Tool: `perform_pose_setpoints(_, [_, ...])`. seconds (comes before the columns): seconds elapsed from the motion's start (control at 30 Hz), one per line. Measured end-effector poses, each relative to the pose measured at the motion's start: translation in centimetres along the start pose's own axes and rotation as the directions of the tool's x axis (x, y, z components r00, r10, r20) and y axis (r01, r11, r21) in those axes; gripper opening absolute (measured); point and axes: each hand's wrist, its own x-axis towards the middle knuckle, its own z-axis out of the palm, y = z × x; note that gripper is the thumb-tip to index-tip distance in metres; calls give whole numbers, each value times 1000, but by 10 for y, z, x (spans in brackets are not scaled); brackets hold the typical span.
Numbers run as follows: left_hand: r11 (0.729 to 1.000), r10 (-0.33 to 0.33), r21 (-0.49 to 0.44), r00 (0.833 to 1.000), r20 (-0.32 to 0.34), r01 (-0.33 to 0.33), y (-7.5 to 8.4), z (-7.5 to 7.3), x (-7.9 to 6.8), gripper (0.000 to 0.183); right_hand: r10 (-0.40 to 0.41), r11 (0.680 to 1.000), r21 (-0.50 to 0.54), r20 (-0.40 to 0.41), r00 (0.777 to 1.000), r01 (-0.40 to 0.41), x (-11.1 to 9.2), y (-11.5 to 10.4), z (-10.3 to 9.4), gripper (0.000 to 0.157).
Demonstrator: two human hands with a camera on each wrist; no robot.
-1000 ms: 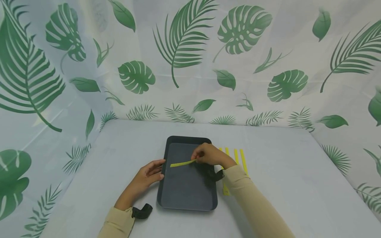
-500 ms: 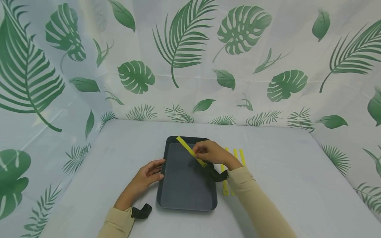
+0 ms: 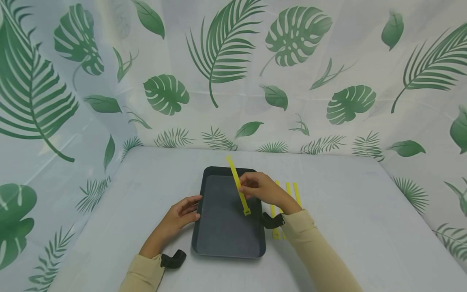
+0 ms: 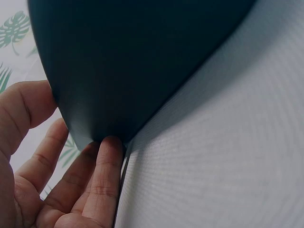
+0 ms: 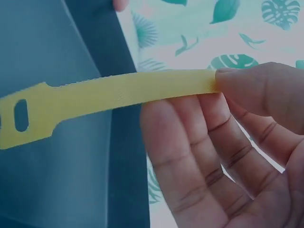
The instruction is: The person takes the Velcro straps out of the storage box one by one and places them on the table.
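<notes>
My right hand point(image 3: 263, 189) pinches a yellow hook-and-loop cable tie point(image 3: 235, 174) between thumb and fingers, above the far half of a dark grey tray point(image 3: 228, 235). In the right wrist view, the slotted head of the cable tie point(image 5: 95, 95) points left and the thumb presses near its other part, over the fingers point(image 5: 166, 137). The left hand point(image 3: 178, 217) rests against the left side of the tray, fingers relaxed. From the left wrist, the tray's outer wall point(image 4: 128, 71) fills the upper part, with thumb and fingertips point(image 4: 111, 147) touching its edge.
Several more yellow cable ties point(image 3: 297, 192) lie side by side on the white tabletop point(image 3: 350, 215), right of the tray and partly behind the right forearm. Black wrist cameras point(image 3: 174, 259) sit on both wrists. Leaf-printed cloth point(image 3: 237, 101) hangs at the back and sides.
The cable tie has swung from lying sideways across the tray to nearly upright, its slotted head now toward the near side. The right hand has shifted slightly right; the left hand stays at the tray.
</notes>
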Motion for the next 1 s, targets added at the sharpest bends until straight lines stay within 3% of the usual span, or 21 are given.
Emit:
perform_pose_setpoints(0.23, [1000,2,11,1000,1,-2,0,0,0,62,9,994,110,-10,1000,-8,-8,6,1,21])
perform_pose_setpoints(0.5, [1000,11,22,1000,1,-11,0,0,0,62,75,977,204,-23,997,-68,-16,12,5,32])
perform_pose_setpoints(1.0, [999,10,32,1000,-5,-10,0,0,0,62,164,946,291,-43,986,-145,-32,30,7,53])
